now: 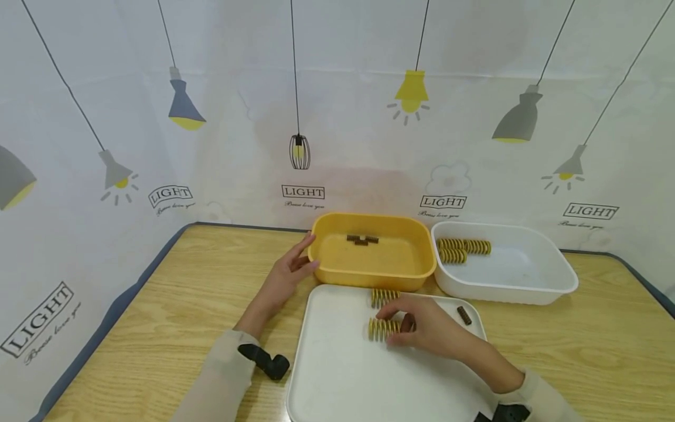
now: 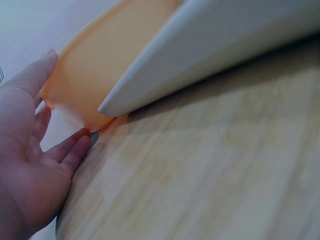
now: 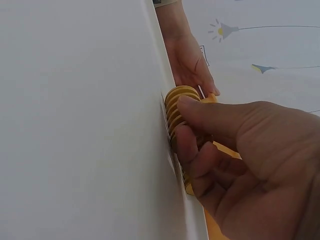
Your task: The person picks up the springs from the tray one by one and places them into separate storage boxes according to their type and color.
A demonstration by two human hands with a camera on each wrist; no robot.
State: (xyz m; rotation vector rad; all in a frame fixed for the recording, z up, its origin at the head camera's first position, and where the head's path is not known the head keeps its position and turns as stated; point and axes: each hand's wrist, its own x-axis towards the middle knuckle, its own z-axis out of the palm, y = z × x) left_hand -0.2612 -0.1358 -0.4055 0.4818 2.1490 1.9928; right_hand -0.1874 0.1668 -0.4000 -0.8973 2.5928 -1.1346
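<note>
Two yellow coil springs lie on the white tray [image 1: 337,375]: the nearer spring [image 1: 381,328] is pinched between the curled fingers and thumb of the right hand [image 1: 429,331] near the tray's middle, while the second spring [image 1: 384,296] lies free just beyond it, close to the yellow tub [image 1: 369,274]. The left hand [image 1: 287,275] rests on the wooden table [image 1: 158,316] with its fingers straight and relaxed, their tips touching the tub's left wall and gripping nothing. Beside the tub stands a white tub [image 1: 527,281] with more yellow springs [image 1: 464,249] in its far left corner.
</note>
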